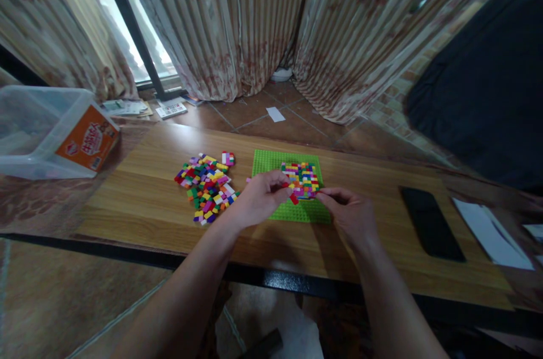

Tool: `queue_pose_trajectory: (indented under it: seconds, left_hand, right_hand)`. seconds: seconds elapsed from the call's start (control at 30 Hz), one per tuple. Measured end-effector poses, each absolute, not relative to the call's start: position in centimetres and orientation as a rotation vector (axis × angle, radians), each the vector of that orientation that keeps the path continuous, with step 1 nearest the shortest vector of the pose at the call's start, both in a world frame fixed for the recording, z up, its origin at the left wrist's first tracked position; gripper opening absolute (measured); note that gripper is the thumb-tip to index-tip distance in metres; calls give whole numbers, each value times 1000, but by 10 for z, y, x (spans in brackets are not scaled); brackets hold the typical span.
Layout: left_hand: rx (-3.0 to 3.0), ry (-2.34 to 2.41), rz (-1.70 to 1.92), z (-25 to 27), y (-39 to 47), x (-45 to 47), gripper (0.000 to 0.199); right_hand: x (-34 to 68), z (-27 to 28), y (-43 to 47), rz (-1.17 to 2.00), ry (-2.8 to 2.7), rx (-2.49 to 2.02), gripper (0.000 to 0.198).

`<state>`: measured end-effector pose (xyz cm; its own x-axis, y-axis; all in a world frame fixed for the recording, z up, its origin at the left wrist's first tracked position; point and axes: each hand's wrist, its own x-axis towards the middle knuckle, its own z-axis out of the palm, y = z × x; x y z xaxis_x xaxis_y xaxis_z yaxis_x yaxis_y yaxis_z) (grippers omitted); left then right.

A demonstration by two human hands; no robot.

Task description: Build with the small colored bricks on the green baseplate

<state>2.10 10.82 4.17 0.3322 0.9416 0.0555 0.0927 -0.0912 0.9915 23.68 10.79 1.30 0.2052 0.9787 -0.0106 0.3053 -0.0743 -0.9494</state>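
A green studded baseplate lies on the wooden table. On it stands a block of multicoloured toy bricks, packed close together. My left hand reaches over the plate from the left, thumb and fingers pinched on a red brick at the block's near left corner. From the other side my right hand comes in with thumb and forefinger pressed together at the block's near right corner. What sits between those fingertips is too small to make out.
Left of the plate lies a pile of loose bricks. A dark phone and white paper lie at the right. A clear plastic bin with an orange label stands far left. Curtains hang behind.
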Motion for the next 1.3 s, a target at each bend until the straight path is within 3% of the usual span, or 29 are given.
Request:
queue_pose_trajectory:
  seconds: [0.97,1.3]
  left_hand:
    - [1535,1048,900,36,107,25,18]
    - [1542,1061,881,38,108,24,18]
  right_hand:
    - [228,24,101,775,-1413,-1686,28]
    - [221,23,91,487,-1590,-1702,28]
